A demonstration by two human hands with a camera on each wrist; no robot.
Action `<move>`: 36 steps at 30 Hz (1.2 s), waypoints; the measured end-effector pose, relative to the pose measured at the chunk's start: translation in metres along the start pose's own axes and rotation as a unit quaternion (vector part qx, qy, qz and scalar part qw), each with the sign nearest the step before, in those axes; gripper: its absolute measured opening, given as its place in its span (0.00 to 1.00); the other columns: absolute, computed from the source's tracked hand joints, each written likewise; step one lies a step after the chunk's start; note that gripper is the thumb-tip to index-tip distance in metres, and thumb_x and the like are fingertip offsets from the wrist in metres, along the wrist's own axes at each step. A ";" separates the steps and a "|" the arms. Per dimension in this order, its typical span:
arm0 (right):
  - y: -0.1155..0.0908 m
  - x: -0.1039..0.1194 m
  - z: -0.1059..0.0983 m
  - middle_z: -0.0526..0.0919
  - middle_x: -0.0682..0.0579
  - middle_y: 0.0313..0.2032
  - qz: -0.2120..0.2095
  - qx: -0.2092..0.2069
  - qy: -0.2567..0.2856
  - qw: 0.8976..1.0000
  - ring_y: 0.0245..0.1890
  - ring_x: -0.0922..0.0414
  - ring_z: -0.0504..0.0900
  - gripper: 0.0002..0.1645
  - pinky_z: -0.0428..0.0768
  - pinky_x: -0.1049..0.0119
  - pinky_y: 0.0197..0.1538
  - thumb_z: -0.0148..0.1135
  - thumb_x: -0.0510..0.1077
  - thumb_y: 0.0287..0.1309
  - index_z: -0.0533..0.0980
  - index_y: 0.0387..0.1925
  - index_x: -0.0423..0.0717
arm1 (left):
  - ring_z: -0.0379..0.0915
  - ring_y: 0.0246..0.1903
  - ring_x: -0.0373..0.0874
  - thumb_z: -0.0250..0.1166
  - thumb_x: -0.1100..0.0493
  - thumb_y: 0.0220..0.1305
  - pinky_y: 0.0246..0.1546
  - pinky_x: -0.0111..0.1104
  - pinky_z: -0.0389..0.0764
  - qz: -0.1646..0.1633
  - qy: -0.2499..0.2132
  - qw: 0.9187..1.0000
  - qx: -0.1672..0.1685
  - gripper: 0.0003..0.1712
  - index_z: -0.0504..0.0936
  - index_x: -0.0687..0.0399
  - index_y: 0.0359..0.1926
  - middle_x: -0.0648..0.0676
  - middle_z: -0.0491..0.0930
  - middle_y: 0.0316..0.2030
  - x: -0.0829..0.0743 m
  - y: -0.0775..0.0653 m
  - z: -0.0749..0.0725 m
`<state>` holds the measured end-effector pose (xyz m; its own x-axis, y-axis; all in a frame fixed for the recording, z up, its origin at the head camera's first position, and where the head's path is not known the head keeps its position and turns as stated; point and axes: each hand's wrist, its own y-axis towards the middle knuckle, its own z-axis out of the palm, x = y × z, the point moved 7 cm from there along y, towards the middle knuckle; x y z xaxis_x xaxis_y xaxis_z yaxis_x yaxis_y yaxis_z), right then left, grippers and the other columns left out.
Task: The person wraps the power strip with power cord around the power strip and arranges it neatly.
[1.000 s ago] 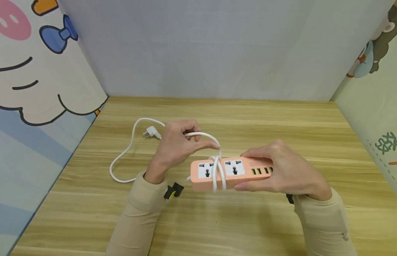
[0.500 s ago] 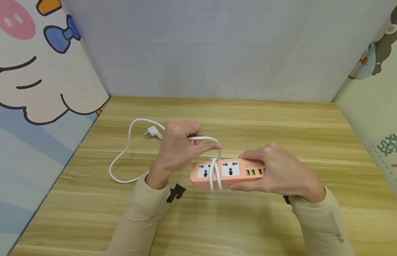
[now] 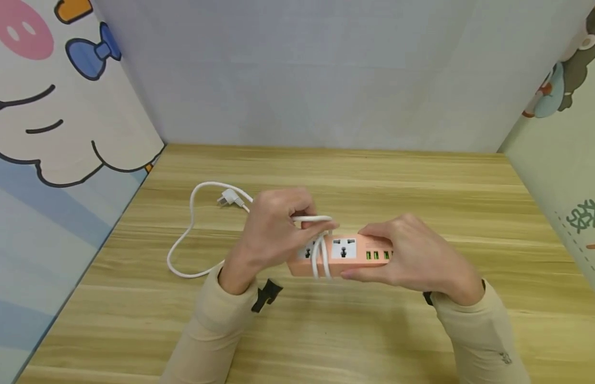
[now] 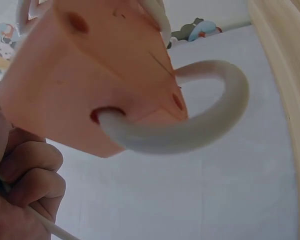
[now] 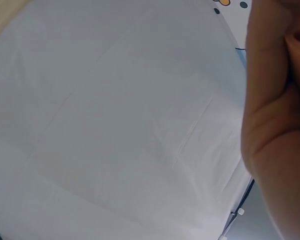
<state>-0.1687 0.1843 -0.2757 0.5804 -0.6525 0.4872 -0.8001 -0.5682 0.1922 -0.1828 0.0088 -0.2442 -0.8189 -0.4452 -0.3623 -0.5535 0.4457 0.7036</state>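
Note:
An orange-pink power strip (image 3: pixel 344 261) with white sockets and green USB ports is held above the table. My right hand (image 3: pixel 415 253) grips its right end, thumb on the near side and fingers on the far side. White cord (image 3: pixel 324 256) wraps around the strip between its two sockets. My left hand (image 3: pixel 273 229) pinches the cord just above the strip's left part and hides some of that socket. In the left wrist view, the cord (image 4: pixel 175 137) comes out of a hole in the strip's end (image 4: pixel 65 90) and bends back under it. The plug (image 3: pixel 228 197) lies on the table.
A loose loop of cord (image 3: pixel 192 213) spreads over the left of the wooden table (image 3: pixel 398 186). A pale grey wall panel (image 3: pixel 326 80) stands behind it, with cartoon-printed panels (image 3: pixel 62 106) at the sides.
My left hand has moved right and slightly down, bringing the pinched cord closer to the strip. The strip and my right hand have shifted slightly left.

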 end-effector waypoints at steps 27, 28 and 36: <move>0.000 -0.005 -0.028 0.71 0.65 0.13 -0.019 -0.174 -0.043 0.984 0.12 0.70 0.64 0.17 0.63 0.75 0.17 0.81 0.56 0.45 0.81 0.26 0.53 | 0.55 0.17 0.33 0.62 0.58 0.72 0.20 0.26 0.59 -0.020 -0.023 0.999 0.042 0.17 0.78 0.51 0.23 0.44 0.64 0.16 -0.014 -0.001 -0.007; -0.001 -0.005 -0.028 0.71 0.65 0.14 -0.017 -0.180 -0.044 0.983 0.12 0.70 0.65 0.17 0.63 0.75 0.17 0.81 0.56 0.45 0.80 0.26 0.53 | 0.54 0.17 0.33 0.61 0.58 0.73 0.20 0.27 0.59 -0.020 -0.021 0.999 0.043 0.17 0.78 0.51 0.22 0.44 0.63 0.16 -0.015 -0.001 -0.007; -0.005 -0.009 -0.035 0.78 0.61 0.18 0.013 -0.230 -0.017 0.973 0.13 0.66 0.67 0.22 0.64 0.74 0.18 0.84 0.54 0.41 0.85 0.36 0.49 | 0.54 0.17 0.32 0.60 0.57 0.74 0.20 0.26 0.59 -0.006 0.003 1.000 0.029 0.20 0.74 0.49 0.21 0.45 0.64 0.17 -0.019 0.000 -0.008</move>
<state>-0.1752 0.2099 -0.2511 0.5582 -0.6843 0.4692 -0.7925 -0.2721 0.5459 -0.1661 0.0111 -0.2331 -0.8109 -0.4559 -0.3669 -0.5717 0.4835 0.6628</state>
